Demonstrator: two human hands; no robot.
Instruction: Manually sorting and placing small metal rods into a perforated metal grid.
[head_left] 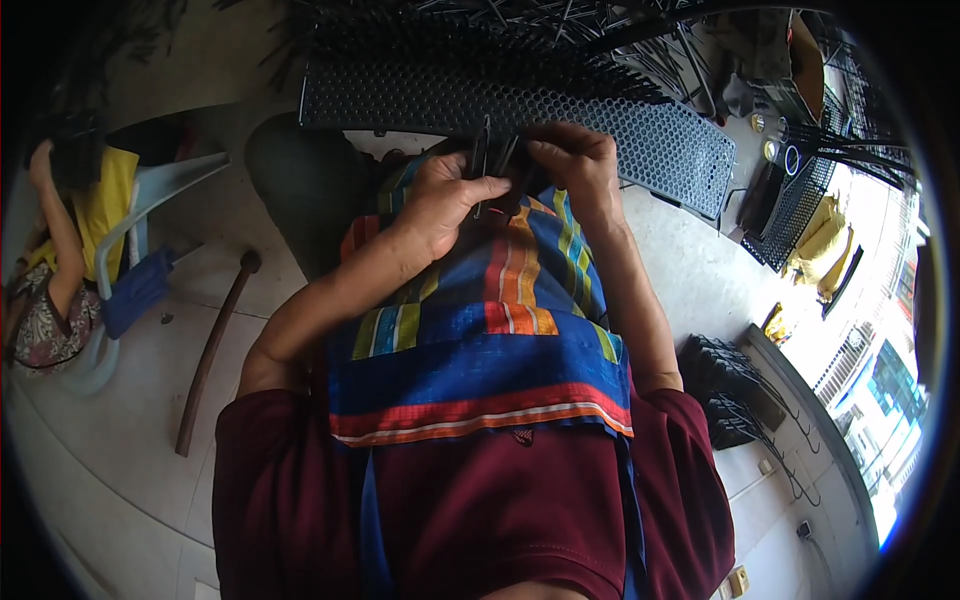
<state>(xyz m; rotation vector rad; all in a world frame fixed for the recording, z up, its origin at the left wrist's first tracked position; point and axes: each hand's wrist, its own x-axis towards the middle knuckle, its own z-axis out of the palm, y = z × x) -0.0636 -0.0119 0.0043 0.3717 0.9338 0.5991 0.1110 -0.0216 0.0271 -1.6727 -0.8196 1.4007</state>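
My left hand [440,200] is closed, its thumb laid across slim dark strips [481,152] that stand up from the grip. Close beside it, my right hand [582,165] pinches with thumb and fingertips at another thin dark piece [508,152]. Shadow hides where these pieces meet, and their exact kind cannot be made out. Both hands work above my lap, over a striped blue apron [480,370]. Just beyond the fingers lies a black perforated panel [400,100], with a heap of thin black rods [520,60] behind it.
At the left, another person in a yellow garment [115,200] is beside a pale blue plastic chair [160,185]. A brown rod [215,350] lies on the floor. Bundled black hooked wires [735,385] rest at the right, below a cardboard box [803,70] and yellow sacking [820,245].
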